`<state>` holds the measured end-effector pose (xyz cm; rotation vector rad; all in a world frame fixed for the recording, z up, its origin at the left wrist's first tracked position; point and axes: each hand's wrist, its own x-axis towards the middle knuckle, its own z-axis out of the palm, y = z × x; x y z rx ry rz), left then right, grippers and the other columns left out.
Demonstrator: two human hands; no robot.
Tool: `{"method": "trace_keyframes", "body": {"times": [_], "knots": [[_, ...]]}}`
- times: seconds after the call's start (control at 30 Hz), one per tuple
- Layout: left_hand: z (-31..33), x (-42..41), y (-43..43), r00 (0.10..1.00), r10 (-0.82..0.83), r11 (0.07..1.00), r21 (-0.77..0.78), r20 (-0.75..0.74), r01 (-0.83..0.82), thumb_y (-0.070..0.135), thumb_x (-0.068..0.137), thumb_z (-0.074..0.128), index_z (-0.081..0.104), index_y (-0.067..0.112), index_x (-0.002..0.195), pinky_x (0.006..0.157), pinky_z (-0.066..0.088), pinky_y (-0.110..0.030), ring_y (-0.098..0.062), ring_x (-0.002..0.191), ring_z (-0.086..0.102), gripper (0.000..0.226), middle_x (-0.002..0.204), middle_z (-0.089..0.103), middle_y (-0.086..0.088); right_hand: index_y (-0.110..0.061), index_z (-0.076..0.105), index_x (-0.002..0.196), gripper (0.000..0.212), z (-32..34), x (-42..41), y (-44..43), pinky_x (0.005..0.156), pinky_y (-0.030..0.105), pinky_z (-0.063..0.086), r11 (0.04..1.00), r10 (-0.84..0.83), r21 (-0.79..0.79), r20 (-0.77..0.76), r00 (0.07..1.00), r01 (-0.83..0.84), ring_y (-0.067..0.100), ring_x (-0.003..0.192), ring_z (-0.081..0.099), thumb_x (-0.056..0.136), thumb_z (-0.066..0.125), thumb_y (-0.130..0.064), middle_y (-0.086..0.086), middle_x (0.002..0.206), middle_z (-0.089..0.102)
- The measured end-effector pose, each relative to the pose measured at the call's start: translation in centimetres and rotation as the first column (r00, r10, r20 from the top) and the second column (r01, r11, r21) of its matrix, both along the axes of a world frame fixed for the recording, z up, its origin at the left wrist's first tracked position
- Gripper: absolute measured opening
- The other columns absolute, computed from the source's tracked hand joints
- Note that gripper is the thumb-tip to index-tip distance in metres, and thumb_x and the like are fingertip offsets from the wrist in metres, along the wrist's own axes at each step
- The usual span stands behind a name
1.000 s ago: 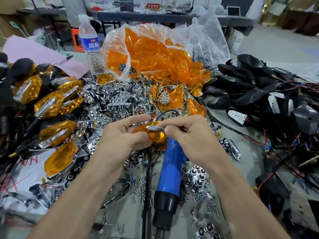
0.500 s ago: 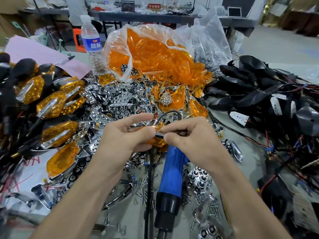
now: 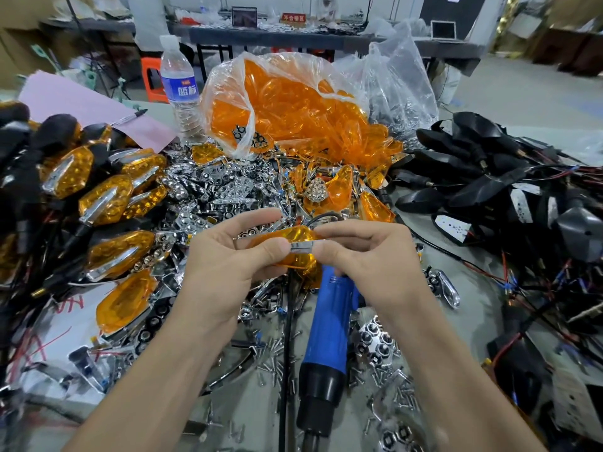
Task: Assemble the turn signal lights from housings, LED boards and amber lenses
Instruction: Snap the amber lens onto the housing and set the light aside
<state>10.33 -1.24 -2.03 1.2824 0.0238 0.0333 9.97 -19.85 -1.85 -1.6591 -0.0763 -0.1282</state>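
Note:
Both hands meet at the centre of the table over a pile of parts. My left hand holds an amber lens from the left, thumb on its near side. My right hand pinches a small chrome strip lying across the lens, and its fingers also curl round the lens's right end. Finished amber lights lie stacked at the left. Black housings with wires are heaped at the right. Chrome reflector pieces cover the middle.
A blue electric screwdriver lies under my hands, its cable running toward me. A clear bag of amber lenses and a water bottle stand behind. Loose screws litter the near table. A pink sheet with a pen lies far left.
My hands stayed together on the lens. The chrome strip now shows plainly between both thumbs, and the lens sits turned slightly with more of its top face visible.

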Motion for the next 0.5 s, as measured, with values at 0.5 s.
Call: {"method": "trace_keyframes", "body": {"times": [0.5], "knots": [[0.07, -0.45, -0.65, 0.991, -0.003, 0.999, 0.047, 0.132, -0.003, 0.017, 0.058, 0.083, 0.084, 0.030, 0.086, 0.057, 0.061, -0.026, -0.026, 0.068, 0.077, 0.031, 0.081, 0.079, -0.013, -0.006, 0.082, 0.086, 0.010, -0.01, -0.25, 0.62, 0.058, 0.023, 0.058, 0.938, 0.086, 0.345, -0.106, 0.991, -0.044, 0.023, 0.063, 0.071, 0.087, 0.074, 0.000, 0.017, 0.083, 0.078]]}}
